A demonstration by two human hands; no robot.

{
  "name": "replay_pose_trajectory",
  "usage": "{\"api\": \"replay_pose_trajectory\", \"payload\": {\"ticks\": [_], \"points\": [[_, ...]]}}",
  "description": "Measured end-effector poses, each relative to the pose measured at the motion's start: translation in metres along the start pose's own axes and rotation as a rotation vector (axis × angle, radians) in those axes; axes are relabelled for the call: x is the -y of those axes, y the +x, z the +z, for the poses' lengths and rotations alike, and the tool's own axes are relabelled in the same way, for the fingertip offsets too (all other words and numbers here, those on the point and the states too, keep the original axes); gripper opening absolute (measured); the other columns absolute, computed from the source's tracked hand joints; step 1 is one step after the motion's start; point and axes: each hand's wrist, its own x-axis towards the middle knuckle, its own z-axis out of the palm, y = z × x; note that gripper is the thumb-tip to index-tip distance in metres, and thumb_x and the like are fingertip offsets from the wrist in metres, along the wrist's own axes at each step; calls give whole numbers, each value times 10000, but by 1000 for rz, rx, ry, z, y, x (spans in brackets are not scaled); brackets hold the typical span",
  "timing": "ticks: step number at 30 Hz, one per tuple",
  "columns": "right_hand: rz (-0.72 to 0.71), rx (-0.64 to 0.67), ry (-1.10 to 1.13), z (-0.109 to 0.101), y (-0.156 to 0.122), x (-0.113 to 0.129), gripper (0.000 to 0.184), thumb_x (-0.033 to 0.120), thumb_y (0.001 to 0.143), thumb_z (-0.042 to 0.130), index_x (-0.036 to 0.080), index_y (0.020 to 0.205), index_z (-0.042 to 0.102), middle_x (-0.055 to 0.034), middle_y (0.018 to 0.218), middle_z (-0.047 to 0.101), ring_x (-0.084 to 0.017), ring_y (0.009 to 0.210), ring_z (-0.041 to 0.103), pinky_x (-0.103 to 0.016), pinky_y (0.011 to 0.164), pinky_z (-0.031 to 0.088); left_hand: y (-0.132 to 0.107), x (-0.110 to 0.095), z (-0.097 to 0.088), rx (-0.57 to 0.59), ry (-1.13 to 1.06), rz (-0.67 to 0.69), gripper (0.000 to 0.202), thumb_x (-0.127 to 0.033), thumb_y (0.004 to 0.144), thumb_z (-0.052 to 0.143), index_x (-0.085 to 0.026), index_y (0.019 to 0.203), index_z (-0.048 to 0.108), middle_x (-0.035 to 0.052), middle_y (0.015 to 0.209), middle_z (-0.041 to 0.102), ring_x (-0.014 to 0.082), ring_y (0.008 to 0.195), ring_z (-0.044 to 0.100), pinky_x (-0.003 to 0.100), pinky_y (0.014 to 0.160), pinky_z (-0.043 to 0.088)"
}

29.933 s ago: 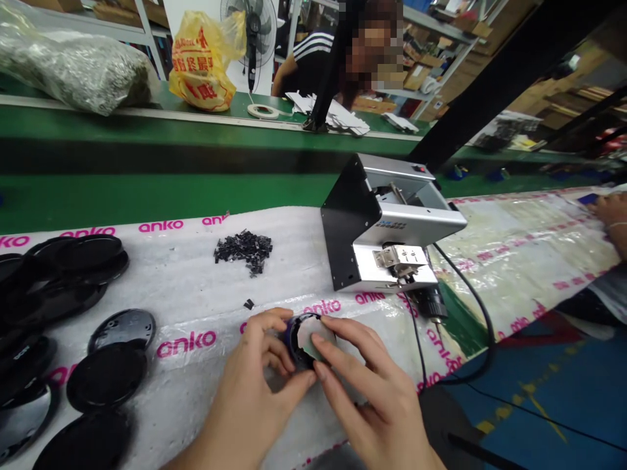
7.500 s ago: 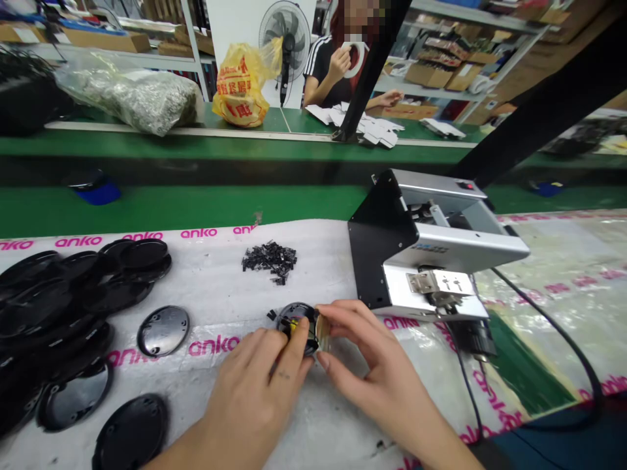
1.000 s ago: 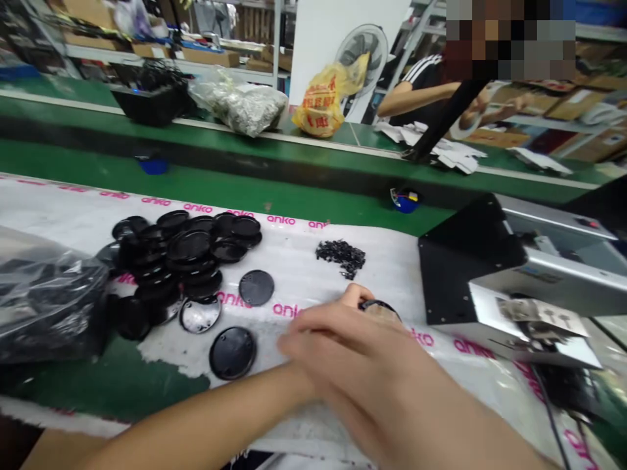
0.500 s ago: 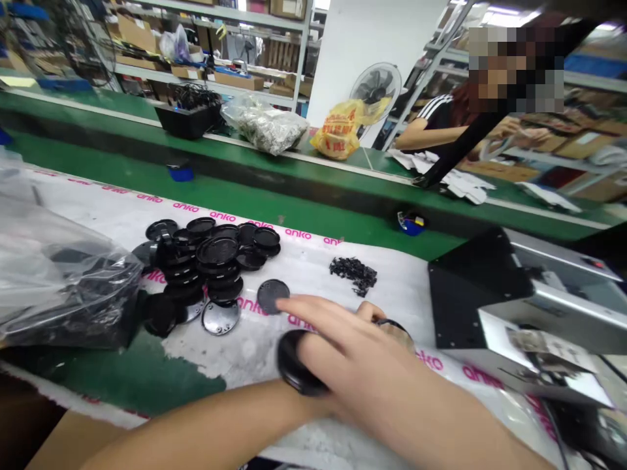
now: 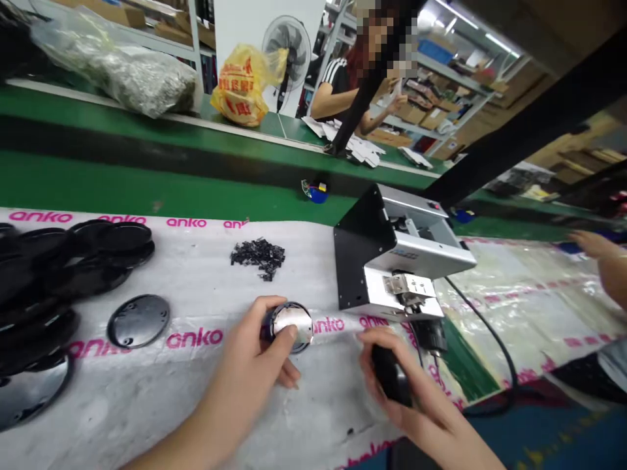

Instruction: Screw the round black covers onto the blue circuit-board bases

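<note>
My left hand (image 5: 255,349) is closed around a small round housing (image 5: 292,322). Its shiny, silvery face is turned up, with my thumb on the rim. To the right, my right hand (image 5: 416,398) grips a smooth black rounded piece (image 5: 390,376), perhaps a round cover seen on edge; its exact kind is unclear. A loose black disc cover (image 5: 138,320) lies on the white sheet left of my hands. Farther left is a pile of black round covers (image 5: 73,261). Beyond my left hand sits a heap of tiny black parts (image 5: 258,256).
A silver and black bench machine (image 5: 406,248) stands beyond my right hand, its cable (image 5: 494,326) trailing right. A small blue part with wires (image 5: 317,192) lies on the green bench. A yellow bag (image 5: 242,85) sits across. One person works opposite; another person's hand (image 5: 597,251) is at right.
The view has swung right and closer. My right hand, earlier crossed over my left arm near the loose disc, has moved right with the black rounded piece. The round housing is now plainly visible.
</note>
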Motion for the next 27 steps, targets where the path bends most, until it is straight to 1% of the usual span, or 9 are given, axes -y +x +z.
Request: {"api": "replay_pose_trajectory", "payload": {"ticks": [2,5,8,10,14,16,19,22,27], "points": [[26,16,-36,3,3,0,620,317,928,566,275,1490,308,-133,1267,528,-248,1096,603,-352,909,556,-1,0,1,-33,23,-1,335,-397,837,617,-226,1099,496,-40,658,651,117,435,616,189,413,492],[-20,-28,-33,9,16,5,737,279,858,695,315,1484,308,-133,1421,393,-268,1236,533,-334,941,550,0,-3,-1,-42,106,-10,308,-403,820,632,-239,1041,493,-66,584,606,102,392,553,147,337,393],[-171,-77,0,14,31,12,591,155,856,686,357,1349,431,-95,1366,420,-217,1169,574,-250,805,580,2,-9,-5,-17,161,-63,313,-397,789,659,-252,993,471,-82,546,572,105,392,528,140,329,368],[-262,-123,41,16,38,15,519,75,865,636,357,1268,469,-74,1279,457,-189,1123,582,-258,814,564,2,-12,-7,-3,170,-93,340,-388,771,679,-255,1003,469,-83,564,568,100,399,518,144,339,376],[-272,-25,96,18,42,19,416,178,874,664,311,1247,534,-92,1365,395,-242,1272,475,-330,931,524,3,-13,-9,26,148,-73,428,-364,770,681,-288,1162,526,-13,905,653,74,429,540,167,344,390],[-335,-4,110,20,43,19,308,191,926,581,305,1211,603,-79,1395,388,-238,1266,482,-333,931,520,3,-13,-7,45,142,-78,403,-337,779,664,-289,1166,560,1,962,656,69,434,542,169,342,391],[-437,-120,54,25,45,18,473,44,888,562,322,1269,593,-66,1426,404,-229,1244,511,-376,997,486,5,-13,-6,86,103,-85,326,-289,789,638,-264,1111,593,-30,791,654,76,424,532,171,358,430],[-424,-199,10,32,46,15,769,-15,782,668,255,1453,406,-121,1434,454,-284,1305,477,-453,1072,443,7,-12,-7,125,60,-73,305,-247,782,638,-255,1086,605,-52,730,645,65,395,520,178,375,464],[-429,-183,-98,32,44,14,760,21,769,702,165,1454,405,-151,1436,483,-292,1311,487,-441,1095,436,7,-11,-9,132,51,-63,315,-233,781,645,-247,1093,605,-64,683,618,64,390,517,172,366,461]]}}
